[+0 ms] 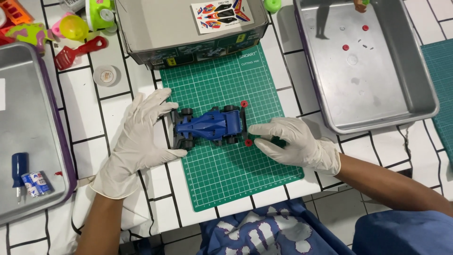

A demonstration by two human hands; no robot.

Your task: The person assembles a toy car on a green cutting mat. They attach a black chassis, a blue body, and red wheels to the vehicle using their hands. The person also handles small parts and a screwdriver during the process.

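Head view
Surface: white tiled table [118,101], green cutting mat [226,160] laid on top, likely to protect the tiles.
Toy car [210,125]: blue, lying mid-mat, red rollers at its right end.
Left hand [141,137]: gloved, spread wide, cupping the car's left end, seemingly to steady it.
Right hand [292,141]: gloved, fingertips narrow at the lower red roller.
Tray [424,101]: metal, right of the mat, keeping small red parts together.
Box [188,47]: beyond the mat, sticker sheet on top.

Single head cam, looks steeply down, close over green cutting mat [236,156].
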